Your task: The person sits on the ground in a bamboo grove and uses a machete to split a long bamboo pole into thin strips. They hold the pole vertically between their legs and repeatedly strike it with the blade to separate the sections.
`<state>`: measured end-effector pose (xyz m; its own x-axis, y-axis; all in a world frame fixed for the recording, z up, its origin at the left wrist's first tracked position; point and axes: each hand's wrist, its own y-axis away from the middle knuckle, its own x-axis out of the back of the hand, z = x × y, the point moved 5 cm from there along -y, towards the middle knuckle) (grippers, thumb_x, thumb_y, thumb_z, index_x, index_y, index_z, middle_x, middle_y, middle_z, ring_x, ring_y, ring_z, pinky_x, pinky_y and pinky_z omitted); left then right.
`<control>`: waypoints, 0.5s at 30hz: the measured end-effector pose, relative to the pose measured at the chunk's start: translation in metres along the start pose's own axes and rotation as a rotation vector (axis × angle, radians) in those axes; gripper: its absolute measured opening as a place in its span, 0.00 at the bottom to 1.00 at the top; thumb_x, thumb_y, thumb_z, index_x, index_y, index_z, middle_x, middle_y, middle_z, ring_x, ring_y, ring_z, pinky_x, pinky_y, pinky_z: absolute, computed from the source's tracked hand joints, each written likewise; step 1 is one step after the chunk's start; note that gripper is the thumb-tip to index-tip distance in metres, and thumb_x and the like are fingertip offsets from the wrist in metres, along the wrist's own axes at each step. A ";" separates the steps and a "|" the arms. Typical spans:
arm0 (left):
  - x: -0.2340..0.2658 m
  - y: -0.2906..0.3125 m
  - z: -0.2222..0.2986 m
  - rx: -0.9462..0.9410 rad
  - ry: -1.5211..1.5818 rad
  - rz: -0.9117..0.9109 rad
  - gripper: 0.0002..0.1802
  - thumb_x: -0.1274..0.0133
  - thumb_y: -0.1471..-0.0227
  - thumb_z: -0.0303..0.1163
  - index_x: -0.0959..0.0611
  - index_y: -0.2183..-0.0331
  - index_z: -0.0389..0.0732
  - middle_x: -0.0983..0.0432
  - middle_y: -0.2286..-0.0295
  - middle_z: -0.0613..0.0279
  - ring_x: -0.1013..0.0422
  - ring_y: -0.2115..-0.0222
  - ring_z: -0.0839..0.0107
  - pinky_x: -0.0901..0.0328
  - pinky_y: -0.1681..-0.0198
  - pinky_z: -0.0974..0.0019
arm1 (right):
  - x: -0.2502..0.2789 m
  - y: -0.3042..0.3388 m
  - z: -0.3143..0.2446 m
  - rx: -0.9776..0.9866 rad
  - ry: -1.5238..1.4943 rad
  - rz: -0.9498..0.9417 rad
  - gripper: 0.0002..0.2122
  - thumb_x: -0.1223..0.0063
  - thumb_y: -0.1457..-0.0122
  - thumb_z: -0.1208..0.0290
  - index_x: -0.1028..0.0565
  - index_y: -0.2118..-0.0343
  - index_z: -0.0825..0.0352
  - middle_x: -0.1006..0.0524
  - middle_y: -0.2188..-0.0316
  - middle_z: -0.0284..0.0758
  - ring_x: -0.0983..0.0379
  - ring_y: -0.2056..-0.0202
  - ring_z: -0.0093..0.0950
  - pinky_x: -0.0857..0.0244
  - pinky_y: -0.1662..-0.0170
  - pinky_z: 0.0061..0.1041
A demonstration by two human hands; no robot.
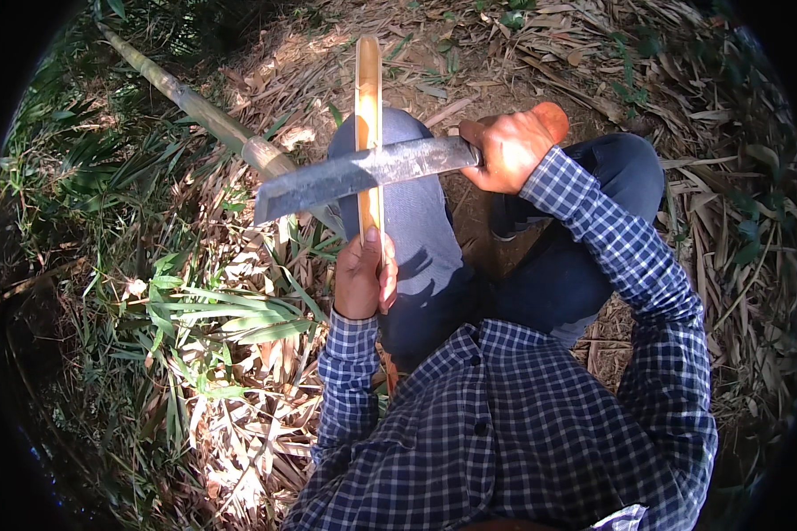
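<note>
My left hand [364, 276] is closed round the lower end of a split bamboo strip [368, 93], its thumb on the pale hollow side. The strip points away from me, over my left knee. Across it lies the broad grey blade of a machete [328, 184], its squared tip out to the left. My right hand [512, 152] grips the machete by its orange-brown handle, above the gap between my knees. The blade hides a short part of the strip; whether they touch or are slightly apart I cannot tell.
A long bamboo pole [186, 99] slants along the ground from the far left to beside my left knee. Green leaves [239, 314] grow low on the left. Dry fallen leaves [717, 221] cover the ground on the right. My bent knees [624, 173] flank the work.
</note>
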<state>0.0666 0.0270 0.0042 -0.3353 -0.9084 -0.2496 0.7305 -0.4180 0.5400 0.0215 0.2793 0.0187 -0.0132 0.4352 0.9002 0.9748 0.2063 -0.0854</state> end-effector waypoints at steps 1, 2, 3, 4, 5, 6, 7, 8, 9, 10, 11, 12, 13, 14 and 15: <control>0.001 0.000 -0.001 0.005 0.014 -0.008 0.24 0.63 0.34 0.46 0.30 0.76 0.40 0.41 0.91 0.68 0.46 0.95 0.80 0.48 0.93 0.75 | 0.000 -0.001 -0.003 -0.026 0.005 0.011 0.14 0.43 0.52 0.56 0.23 0.72 0.64 0.25 0.86 0.40 0.25 0.81 0.41 0.32 0.76 0.42; 0.001 0.000 -0.001 0.010 0.028 -0.018 0.24 0.63 0.34 0.47 0.30 0.75 0.40 0.40 0.91 0.69 0.45 0.95 0.81 0.47 0.93 0.76 | 0.000 0.002 -0.008 -0.053 0.011 0.022 0.13 0.43 0.51 0.57 0.23 0.72 0.63 0.25 0.85 0.40 0.25 0.81 0.41 0.32 0.76 0.42; 0.000 0.002 0.000 0.024 0.018 -0.014 0.24 0.64 0.34 0.47 0.29 0.76 0.40 0.40 0.91 0.69 0.45 0.95 0.81 0.47 0.93 0.76 | -0.004 0.007 -0.013 -0.045 -0.005 -0.022 0.13 0.43 0.51 0.57 0.23 0.71 0.63 0.24 0.85 0.40 0.24 0.80 0.41 0.31 0.76 0.42; 0.001 0.002 0.000 0.020 0.022 -0.012 0.24 0.64 0.34 0.47 0.29 0.76 0.40 0.40 0.91 0.69 0.46 0.95 0.81 0.47 0.93 0.75 | -0.006 0.011 -0.018 -0.037 -0.021 -0.065 0.13 0.43 0.51 0.57 0.23 0.71 0.63 0.24 0.84 0.40 0.24 0.79 0.41 0.31 0.75 0.42; 0.001 0.002 0.001 0.018 0.025 -0.010 0.24 0.64 0.34 0.46 0.29 0.76 0.40 0.40 0.91 0.69 0.46 0.95 0.81 0.47 0.93 0.75 | -0.005 0.012 -0.023 0.014 0.031 -0.101 0.12 0.43 0.51 0.58 0.23 0.72 0.62 0.24 0.83 0.39 0.24 0.78 0.41 0.30 0.74 0.41; 0.003 0.004 -0.002 0.021 0.029 -0.001 0.24 0.64 0.34 0.46 0.29 0.75 0.40 0.41 0.91 0.69 0.46 0.95 0.80 0.47 0.93 0.75 | -0.004 0.009 -0.021 0.038 0.016 -0.076 0.13 0.43 0.52 0.58 0.23 0.71 0.63 0.24 0.83 0.39 0.24 0.78 0.41 0.30 0.74 0.41; 0.002 0.003 -0.002 0.027 0.029 0.013 0.23 0.64 0.34 0.46 0.30 0.76 0.40 0.41 0.91 0.68 0.47 0.95 0.80 0.48 0.93 0.75 | -0.002 0.005 -0.014 0.049 0.007 -0.054 0.13 0.43 0.52 0.58 0.23 0.71 0.63 0.24 0.83 0.39 0.24 0.78 0.41 0.30 0.74 0.40; -0.001 0.002 -0.001 0.033 0.029 0.027 0.23 0.63 0.34 0.46 0.30 0.76 0.40 0.42 0.92 0.68 0.47 0.96 0.79 0.48 0.94 0.75 | 0.002 0.000 -0.008 0.061 -0.002 -0.031 0.13 0.43 0.52 0.58 0.23 0.70 0.63 0.24 0.83 0.39 0.24 0.78 0.41 0.30 0.74 0.40; -0.001 0.001 0.002 0.026 0.025 0.049 0.23 0.63 0.34 0.46 0.30 0.76 0.41 0.43 0.92 0.68 0.48 0.96 0.79 0.49 0.94 0.74 | 0.008 -0.014 0.000 -0.078 0.057 -0.078 0.14 0.45 0.52 0.58 0.23 0.70 0.64 0.24 0.83 0.40 0.24 0.78 0.42 0.29 0.72 0.41; -0.001 0.001 0.000 0.021 0.015 0.043 0.23 0.63 0.34 0.46 0.30 0.76 0.41 0.43 0.92 0.68 0.48 0.96 0.79 0.49 0.94 0.74 | 0.007 -0.019 0.010 -0.138 -0.018 -0.027 0.14 0.46 0.52 0.58 0.23 0.71 0.65 0.24 0.82 0.41 0.24 0.77 0.43 0.29 0.72 0.43; 0.000 0.003 -0.003 0.015 0.005 0.038 0.23 0.63 0.34 0.46 0.30 0.75 0.41 0.43 0.92 0.68 0.49 0.96 0.79 0.49 0.94 0.74 | 0.008 -0.017 0.008 -0.154 -0.024 -0.033 0.14 0.46 0.52 0.58 0.23 0.70 0.64 0.24 0.82 0.41 0.24 0.77 0.43 0.29 0.72 0.43; 0.001 0.004 -0.005 0.009 -0.002 0.029 0.23 0.63 0.34 0.45 0.30 0.75 0.41 0.43 0.92 0.68 0.49 0.96 0.79 0.49 0.94 0.74 | 0.011 -0.013 0.005 -0.171 -0.025 -0.040 0.13 0.46 0.52 0.59 0.23 0.70 0.64 0.24 0.82 0.41 0.24 0.77 0.43 0.29 0.71 0.43; 0.002 0.005 -0.006 0.021 0.001 0.035 0.22 0.62 0.34 0.45 0.30 0.75 0.41 0.44 0.92 0.69 0.49 0.96 0.79 0.49 0.94 0.74 | 0.009 -0.008 -0.002 -0.085 -0.022 -0.079 0.13 0.46 0.52 0.59 0.23 0.69 0.64 0.24 0.82 0.41 0.24 0.77 0.43 0.29 0.71 0.43; 0.003 0.005 -0.004 0.023 0.005 0.036 0.22 0.62 0.34 0.45 0.30 0.75 0.41 0.44 0.92 0.69 0.49 0.96 0.79 0.49 0.94 0.74 | 0.005 -0.003 -0.008 0.001 -0.019 -0.118 0.14 0.46 0.52 0.59 0.23 0.69 0.64 0.24 0.82 0.40 0.24 0.77 0.43 0.28 0.71 0.42; 0.002 0.007 -0.004 0.034 0.012 0.035 0.22 0.62 0.34 0.45 0.30 0.75 0.41 0.44 0.92 0.69 0.49 0.96 0.79 0.49 0.94 0.74 | -0.002 0.002 -0.012 0.055 -0.014 -0.133 0.13 0.46 0.52 0.59 0.23 0.69 0.63 0.24 0.83 0.40 0.24 0.77 0.42 0.28 0.72 0.42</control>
<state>0.0737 0.0225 0.0038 -0.3025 -0.9225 -0.2397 0.7211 -0.3860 0.5754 0.0265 0.2683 0.0219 -0.1452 0.4127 0.8992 0.9503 0.3110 0.0107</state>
